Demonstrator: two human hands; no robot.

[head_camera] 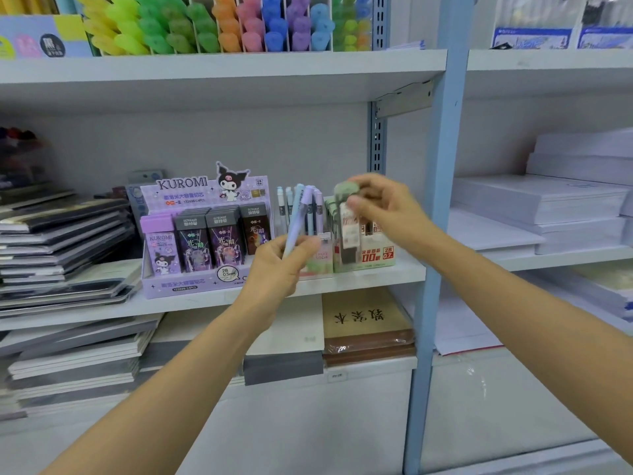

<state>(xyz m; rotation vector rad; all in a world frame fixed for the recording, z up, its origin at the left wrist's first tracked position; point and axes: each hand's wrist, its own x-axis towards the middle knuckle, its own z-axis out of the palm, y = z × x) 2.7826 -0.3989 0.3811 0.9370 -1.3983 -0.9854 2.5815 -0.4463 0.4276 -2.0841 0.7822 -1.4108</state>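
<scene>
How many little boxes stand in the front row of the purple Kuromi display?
4: a lilac one at the left, then a dark one, another dark one, and a brown one at the right. More stand behind, partly hidden.

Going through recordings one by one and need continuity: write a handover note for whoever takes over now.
Left grip holds a lavender pen by its lower part, at the clear pen holder.
Right grip pinches a green-capped lead case by its top, at the green display box.
Done: both items held.
Left: likely seating each in its container on the shelf; whether they go in or come out cannot be told.
</scene>
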